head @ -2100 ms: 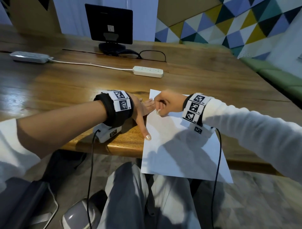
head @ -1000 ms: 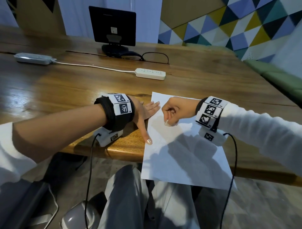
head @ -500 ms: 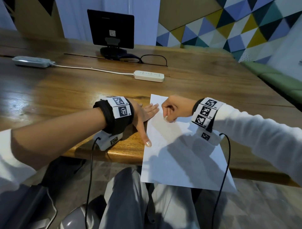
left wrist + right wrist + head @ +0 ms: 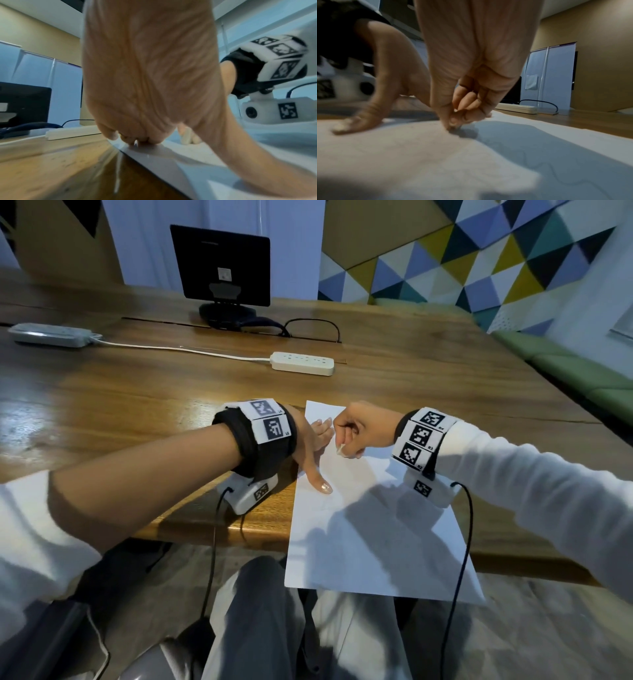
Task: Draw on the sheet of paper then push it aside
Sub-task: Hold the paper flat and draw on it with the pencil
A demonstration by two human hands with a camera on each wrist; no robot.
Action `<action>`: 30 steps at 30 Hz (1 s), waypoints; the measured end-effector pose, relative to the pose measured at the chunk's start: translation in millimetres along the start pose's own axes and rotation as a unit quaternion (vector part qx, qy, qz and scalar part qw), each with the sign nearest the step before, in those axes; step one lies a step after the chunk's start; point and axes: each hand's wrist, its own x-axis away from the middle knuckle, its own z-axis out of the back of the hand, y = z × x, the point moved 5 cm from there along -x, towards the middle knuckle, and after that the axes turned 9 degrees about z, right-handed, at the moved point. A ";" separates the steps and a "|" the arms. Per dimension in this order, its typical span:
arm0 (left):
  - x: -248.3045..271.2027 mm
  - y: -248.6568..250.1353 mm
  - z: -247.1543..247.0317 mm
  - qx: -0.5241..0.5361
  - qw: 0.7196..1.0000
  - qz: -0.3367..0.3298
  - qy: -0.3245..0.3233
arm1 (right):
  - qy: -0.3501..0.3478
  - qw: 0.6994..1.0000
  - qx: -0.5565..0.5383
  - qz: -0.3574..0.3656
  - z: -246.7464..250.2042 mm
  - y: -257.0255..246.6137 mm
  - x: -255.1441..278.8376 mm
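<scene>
Since half a second ago my right hand (image 4: 363,429) has slid slightly back toward the far left corner of the sheet of paper (image 4: 370,529), close to the left fingertips; the left hand (image 4: 310,450) and the sheet lie where they were.

My right grip is curled tight, thumb and forefinger pinching something small and pale against the paper. I see only its tip below the fist in the head view, and the right wrist view blurs it, so I cannot tell what kind of drawing tool it is. The pinch touches the sheet, throwing a dark shadow just beside it. Faint wavy lines show on the paper nearer the right wrist camera.

My left grip is flat and spread: straight fingers press the sheet's left edge near its far corner, and the thumb (image 4: 323,486) points toward me and rests on the paper further down that edge. It holds nothing.

The sheet lies on the wooden table (image 4: 137,405) in front of me, its near end hanging over the table's edge above my lap.

Further out on the table sit a white power strip (image 4: 302,363), a second pale strip (image 4: 48,335) at the far left, a pair of glasses (image 4: 311,328) and a dark monitor (image 4: 221,265).
</scene>
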 end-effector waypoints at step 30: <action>-6.1 -3.7 -1.9 -0.005 1.000 0.007 -0.010 | -0.019 0.999 0.039 0.013 5.3 -1.6 5.8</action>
